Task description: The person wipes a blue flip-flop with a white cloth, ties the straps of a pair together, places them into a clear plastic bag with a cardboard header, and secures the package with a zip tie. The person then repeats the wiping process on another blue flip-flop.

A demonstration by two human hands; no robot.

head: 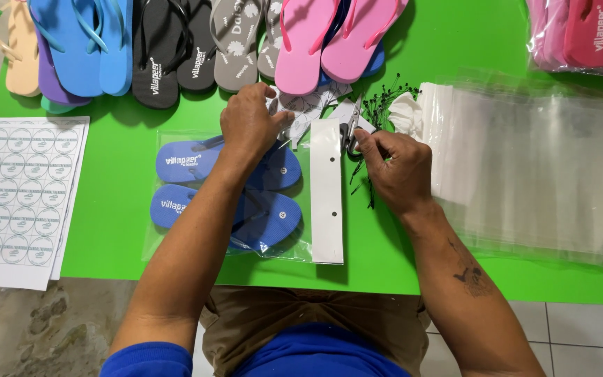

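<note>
**Bagged blue sandals pinned flat while a small tool works at the header end**

From my remote seat I read the green table (120, 230) left to right. At the far left lie white sheets of round printed stickers (19, 195), stacked flat near the edge, probably so one can be peeled off within easy reach. Along the far edge runs a row of loose foam flip-flops in peach, blue, black, grey and pink (176, 49), fanned like waiting stock.

In the middle sits a clear plastic bag holding a pair of blue foam flip-flops (183, 185), lying flat with its white card header strip (326, 195) turned to the right. My left hand (249, 126) presses down over the bag's upper part, fingers curled; I judge it is steadying the bag, though whether it pinches the film or the paper tags beyond, I cannot tell.

My right hand (399, 167) is closed around small metal scissors or pliers (350, 129), tips pointing up just beside the header's top. Just behind it lies a loose bundle of thin black plastic tag ties (382, 98), close for quick picking.

Further right, a stack of empty clear plastic bags (525, 160) overlaps in a flat pile, and a bagged bundle of pink flip-flops (587, 35) sits at the far corner.
</note>
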